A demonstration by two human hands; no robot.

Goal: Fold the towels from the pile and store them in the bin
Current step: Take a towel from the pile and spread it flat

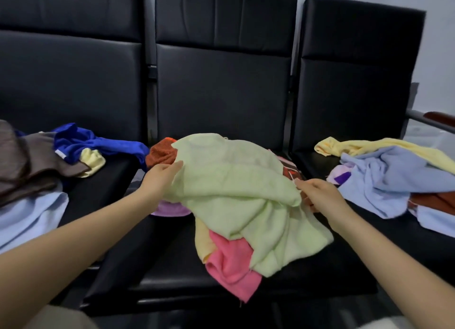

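Both our forearms reach in from 6 o'clock toward the middle seat (221, 277) of a black three-seat bench. Our left hand (161, 178) pinches the 9 o'clock edge of the pale green towel (234, 193), thumb on top of the cloth. Our right hand (320, 197) holds the towel's 3 o'clock edge, fingers curled at the hem; how firm that grip is, we can't quite tell. Green towel is lifted and draped, crumpled, over the central pile: pink towel (231, 269) at 6 o'clock, a peach one just beside it, lilac towel (170, 209) under the left side, rust-orange towel (161, 153) at 10 o'clock behind.

More heaps: at 9 o'clock on the left seat, brown towel (27, 161), royal blue towel (98, 144), a pale yellow bit, light blue below. At 3 o'clock on the right seat, light blue towel (384, 181) under a yellow towel (369, 146), rust cloth beneath.

No bin visible in view.

Handling, our guess: thin, light, limp terry, no stiffness, sags wherever unsupported, clings a bit to neighbours. Not fragile, not slippery. Best taken at two corners of one hem and shaken flat before folding; mid-cloth grabs will just bunch it and drag the pink one along.
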